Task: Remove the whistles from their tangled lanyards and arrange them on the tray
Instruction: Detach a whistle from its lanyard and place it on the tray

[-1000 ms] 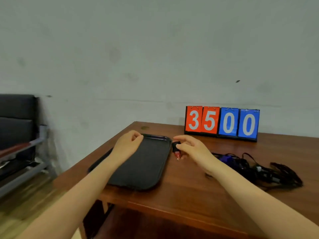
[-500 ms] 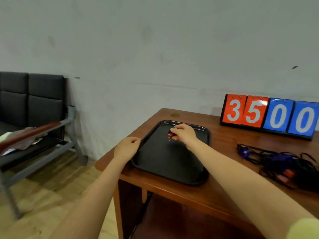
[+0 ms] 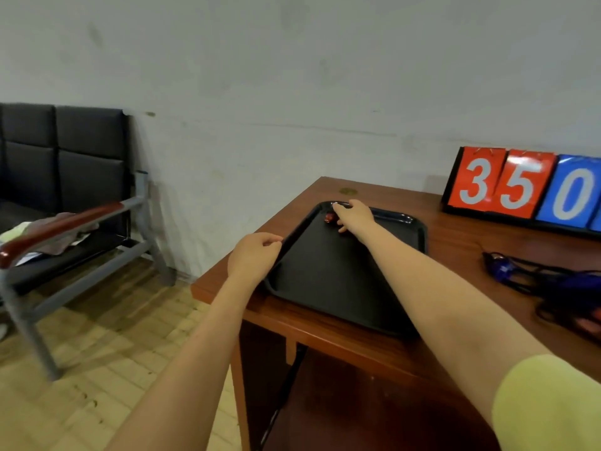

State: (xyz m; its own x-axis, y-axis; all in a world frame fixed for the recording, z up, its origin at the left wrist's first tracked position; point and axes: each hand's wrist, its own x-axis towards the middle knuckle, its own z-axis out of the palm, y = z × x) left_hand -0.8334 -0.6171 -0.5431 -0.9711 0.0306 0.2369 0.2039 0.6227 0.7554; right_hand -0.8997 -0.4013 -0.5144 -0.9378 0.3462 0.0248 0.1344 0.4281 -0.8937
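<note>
Single view only, so no shared field with another camera. The head camera looks forward and down from above the person's forearms, angled leftward over the table (image 3: 455, 242) corner. The right hand (image 3: 356, 213) sits mid-frame at arm's reach, over the tray's (image 3: 325, 281) far corner; the scoreboard (image 3: 507, 183) (cropped at the right edge) lies beyond and right of it, the floor left.

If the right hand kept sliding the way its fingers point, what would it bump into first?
Probably the tray's raised far rim: the right hand reaches toward that far left corner, beside the red whistle. Depth is hard to judge.
</note>
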